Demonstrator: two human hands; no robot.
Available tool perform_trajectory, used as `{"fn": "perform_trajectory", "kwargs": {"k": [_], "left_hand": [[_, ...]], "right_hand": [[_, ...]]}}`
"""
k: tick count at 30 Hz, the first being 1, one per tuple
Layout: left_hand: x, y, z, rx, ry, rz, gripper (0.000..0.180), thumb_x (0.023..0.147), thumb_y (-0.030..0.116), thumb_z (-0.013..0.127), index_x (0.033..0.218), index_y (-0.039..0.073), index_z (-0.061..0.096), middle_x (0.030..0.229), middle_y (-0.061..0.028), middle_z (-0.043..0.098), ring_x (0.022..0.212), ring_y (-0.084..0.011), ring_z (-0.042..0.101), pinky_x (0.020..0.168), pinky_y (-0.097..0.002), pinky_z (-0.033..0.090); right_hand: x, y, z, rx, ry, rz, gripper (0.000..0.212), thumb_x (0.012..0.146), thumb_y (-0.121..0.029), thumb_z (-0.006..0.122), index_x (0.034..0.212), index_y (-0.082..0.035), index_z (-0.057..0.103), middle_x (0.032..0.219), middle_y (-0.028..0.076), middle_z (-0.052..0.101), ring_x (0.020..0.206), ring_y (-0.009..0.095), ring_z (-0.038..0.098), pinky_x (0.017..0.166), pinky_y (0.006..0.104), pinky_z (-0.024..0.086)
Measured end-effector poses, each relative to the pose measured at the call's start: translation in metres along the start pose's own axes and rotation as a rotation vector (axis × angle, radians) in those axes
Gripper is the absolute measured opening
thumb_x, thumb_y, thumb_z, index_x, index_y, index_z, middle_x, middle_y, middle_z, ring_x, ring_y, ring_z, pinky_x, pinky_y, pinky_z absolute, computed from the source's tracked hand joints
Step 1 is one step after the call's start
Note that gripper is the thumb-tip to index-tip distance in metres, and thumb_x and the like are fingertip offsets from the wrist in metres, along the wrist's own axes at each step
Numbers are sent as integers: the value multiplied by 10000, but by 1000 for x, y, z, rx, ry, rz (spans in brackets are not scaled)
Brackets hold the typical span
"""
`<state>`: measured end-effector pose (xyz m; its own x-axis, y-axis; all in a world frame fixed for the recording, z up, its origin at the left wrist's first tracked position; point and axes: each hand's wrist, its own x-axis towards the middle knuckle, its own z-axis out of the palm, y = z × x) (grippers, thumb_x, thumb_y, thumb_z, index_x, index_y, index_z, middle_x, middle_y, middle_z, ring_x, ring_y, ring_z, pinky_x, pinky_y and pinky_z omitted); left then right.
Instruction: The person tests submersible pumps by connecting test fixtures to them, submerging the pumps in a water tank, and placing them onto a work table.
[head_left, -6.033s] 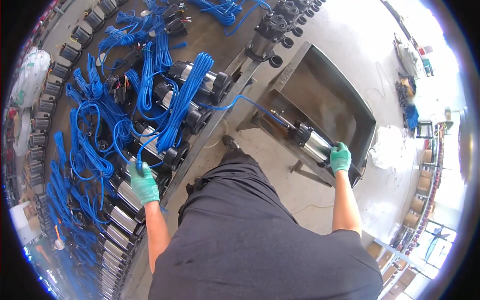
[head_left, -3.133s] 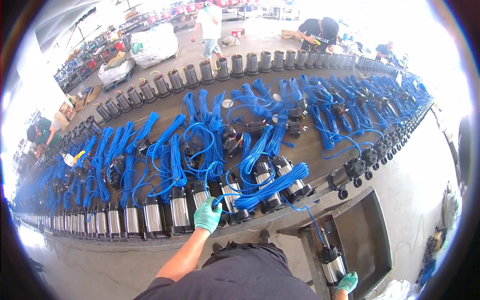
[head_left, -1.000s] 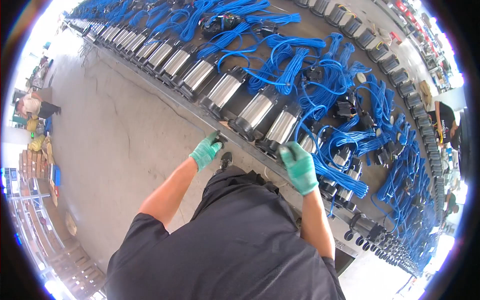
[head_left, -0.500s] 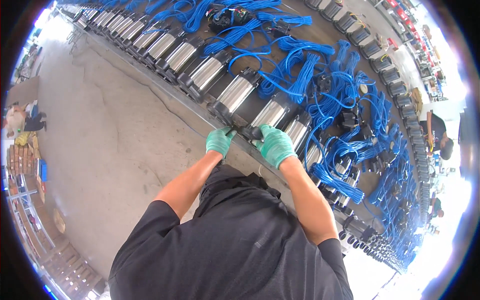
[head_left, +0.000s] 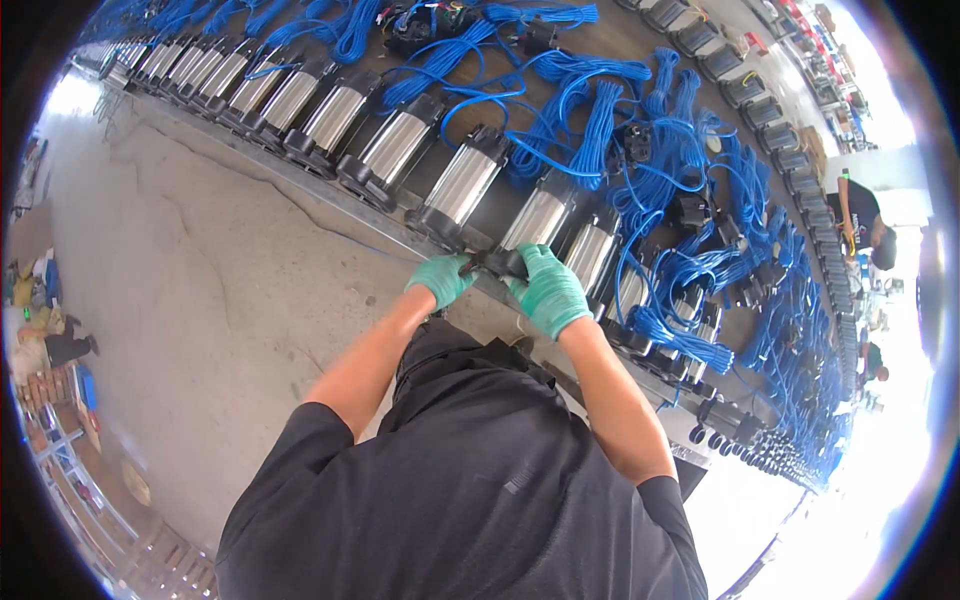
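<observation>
Both my hands wear green gloves and meet at the near edge of a long bench. My right hand (head_left: pixel 548 292) is closed around the black end of a shiny steel cylinder, which looks like a pump body (head_left: pixel 538 220). Just left of that end, my left hand (head_left: pixel 443 281) pinches something small and dark, too small to name. Its fingertips come close to the cylinder's black end. To the left lies another steel cylinder (head_left: pixel 458 188) with black ends; one more (head_left: pixel 592 252) lies to the right of my right hand.
Similar cylinders line the bench edge (head_left: pixel 330 188) both ways. Bundles of blue cable (head_left: pixel 600 140) lie behind them. A second row of cylinders (head_left: pixel 770 130) stands farther right. Concrete floor (head_left: pixel 220 260) stretches to the left. One person (head_left: pixel 862 222) is at the far right, another (head_left: pixel 55 345) at far left.
The view has shifted slightly, so the row and bench sit a little farther left. My left hand has turned a little at the cylinder's end; my right hand keeps its grip.
</observation>
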<state>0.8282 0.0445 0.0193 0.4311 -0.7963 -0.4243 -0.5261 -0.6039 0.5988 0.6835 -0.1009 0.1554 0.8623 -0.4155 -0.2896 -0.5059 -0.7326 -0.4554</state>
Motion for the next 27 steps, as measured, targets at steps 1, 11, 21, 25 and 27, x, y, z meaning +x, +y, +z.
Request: {"fn": "perform_trajectory", "kwargs": {"k": [1, 11, 21, 25, 27], "left_hand": [[6, -7, -5, 22, -85, 45, 455, 949, 419, 610, 1309, 141, 602, 1091, -210, 704, 1000, -425, 662, 852, -508, 532], [-10, -8, 3, 69, 18, 64, 456, 951, 422, 594, 1323, 159, 603, 1045, -203, 711, 954, -432, 665, 818, -524, 531], [-46, 10, -9, -44, 178, 363, 225, 969, 234, 639, 1101, 59, 688, 821, -200, 687, 728, -384, 663, 667, -440, 513], [-37, 42, 36, 117, -81, 606, 241, 972, 233, 643, 1103, 37, 695, 833, -195, 702, 726, -354, 678, 662, -432, 510], [-49, 84, 68, 55, -154, 915, 241, 959, 214, 669, 1096, 18, 698, 766, -140, 691, 666, -285, 662, 640, -397, 507]], "right_hand": [[0, 3, 4, 19, 34, -9, 410, 872, -202, 731, 1211, -37, 572, 1155, 203, 625, 1006, 399, 656, 879, 457, 541], [-76, 20, -6, 321, 450, 149, 522, 888, -119, 737, 1365, -35, 541, 1232, 190, 632, 1100, 338, 652, 953, 399, 529], [-265, 49, 56, 679, 772, 660, 365, 933, -118, 684, 1278, -16, 627, 1099, 171, 721, 986, 263, 725, 866, 356, 570], [-367, 52, 121, 766, 981, 921, 323, 936, -130, 678, 1236, -15, 650, 1035, 180, 734, 937, 281, 732, 835, 366, 569], [-419, 48, 156, 768, 1089, 1025, 298, 944, -120, 679, 1221, -13, 657, 1022, 172, 736, 894, 242, 720, 805, 346, 563]]}}
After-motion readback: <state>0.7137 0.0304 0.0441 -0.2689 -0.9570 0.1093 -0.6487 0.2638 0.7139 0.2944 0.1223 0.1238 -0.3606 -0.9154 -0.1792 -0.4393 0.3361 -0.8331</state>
